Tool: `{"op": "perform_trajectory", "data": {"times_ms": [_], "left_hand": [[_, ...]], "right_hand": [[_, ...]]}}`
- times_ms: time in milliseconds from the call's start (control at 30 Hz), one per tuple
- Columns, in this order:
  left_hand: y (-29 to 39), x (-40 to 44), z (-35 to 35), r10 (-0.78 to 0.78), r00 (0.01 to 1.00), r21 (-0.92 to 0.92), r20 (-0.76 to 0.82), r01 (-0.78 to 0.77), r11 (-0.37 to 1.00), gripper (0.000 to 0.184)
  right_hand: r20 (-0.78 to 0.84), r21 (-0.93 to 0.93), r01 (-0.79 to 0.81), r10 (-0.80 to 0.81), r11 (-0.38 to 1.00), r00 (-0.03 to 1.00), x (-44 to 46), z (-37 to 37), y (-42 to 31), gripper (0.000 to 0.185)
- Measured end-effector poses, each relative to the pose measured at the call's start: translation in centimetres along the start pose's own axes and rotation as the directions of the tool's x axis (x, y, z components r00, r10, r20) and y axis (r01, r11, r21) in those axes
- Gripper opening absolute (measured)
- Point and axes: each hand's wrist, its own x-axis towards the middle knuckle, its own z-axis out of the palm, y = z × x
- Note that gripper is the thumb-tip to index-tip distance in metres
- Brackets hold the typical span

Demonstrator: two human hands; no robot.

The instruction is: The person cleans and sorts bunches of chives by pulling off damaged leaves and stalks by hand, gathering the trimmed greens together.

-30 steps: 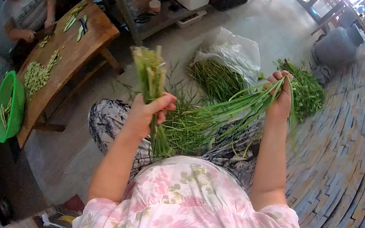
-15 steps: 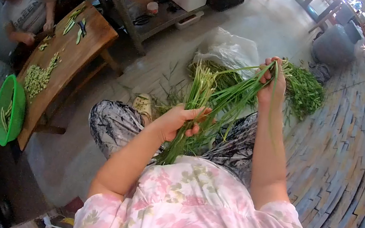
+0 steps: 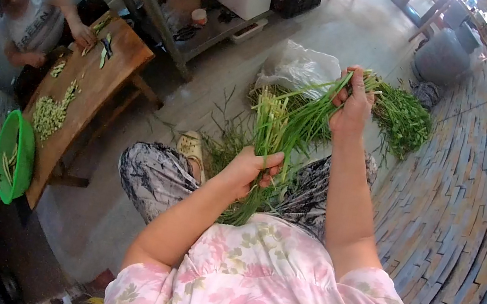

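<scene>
"Hands?"
"Left hand (image 3: pixel 247 169) closed round the bundle (image 3: pixel 271 114), centre; right hand (image 3: pixel 352 111) pinching green stems (image 3: pixel 313 120), upper right of centre."
"Step?"
"Apparently handling stems beside bundle. Further movement calls for a firm left grip."

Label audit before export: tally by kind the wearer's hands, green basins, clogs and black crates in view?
Hands: 2 (left hand, right hand, both gripping long green stems)
Green basin: 1
Clog: 1
Black crate: 1
Total: 5
</scene>
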Motion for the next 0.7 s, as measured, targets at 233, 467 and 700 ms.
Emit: {"op": "perform_trajectory", "data": {"times_ms": [233, 467, 700], "left_hand": [[3.1, -3.1, 0.8, 0.355, 0.918, -0.248, -0.177, -0.391, 0.886, 0.016], [5.7, -6.2, -5.9, 0.554, 0.824, -0.027, -0.122, -0.56, 0.828, 0.029], [3.5, -4.1, -5.3, 0.413, 0.899, 0.004, -0.143, -0.417, 0.909, 0.042]], "right_hand": [[-0.542, 0.263, -0.109, 0.241, 0.959, 0.805, 3.8, -4.6, 3.5, 0.017], [0.252, 0.24, -0.137, 0.074, 0.961, 0.965, 5.3, -10.4, -1.2, 0.016], [0.169, -0.513, -0.341, 0.482, 0.788, 0.86, -4.3, 1.7, 0.9, 0.014]]}}
